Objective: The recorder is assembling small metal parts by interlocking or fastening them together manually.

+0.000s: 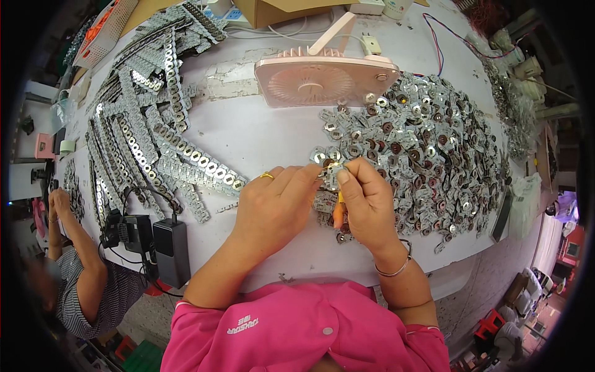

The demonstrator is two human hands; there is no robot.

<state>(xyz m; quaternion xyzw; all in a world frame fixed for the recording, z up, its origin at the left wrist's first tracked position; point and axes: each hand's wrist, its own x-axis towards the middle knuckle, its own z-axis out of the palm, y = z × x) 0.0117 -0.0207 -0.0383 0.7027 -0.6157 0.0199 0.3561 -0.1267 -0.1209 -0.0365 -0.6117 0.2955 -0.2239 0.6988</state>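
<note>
Two bare hands meet above the desk (226,133), in from the middle of its near edge, at the left margin of a loose heap. Right hand (370,199): thumb and forefinger pinch a small metal part (332,177), grey, with a round bright face. An orange-handled tool (339,214) lies under the same hand, handle toward the near edge; how it is held, hidden. Left hand (273,201): fingers bunched, tips at the part's left side — thumb out of sight, so cannot tell whether they grip it. Gold ring (266,175) on this hand; bracelet (400,265) on the right wrist.

Heap of like metal parts (427,161) covers much of the desk's right half. Strips of joined parts (136,136) lie across the left half, thickest toward the far left corner, some overlapping. Pink fan (319,80) stands between, nearer the far edge, at the heap's upper left. Near left corner: dark upright box (171,251), black adapters (134,233) just beside it, cables about them. Cardboard box (279,11) at the far edge. Beyond the left edge, a co-worker (93,273) — patterned top, hands raised together.
</note>
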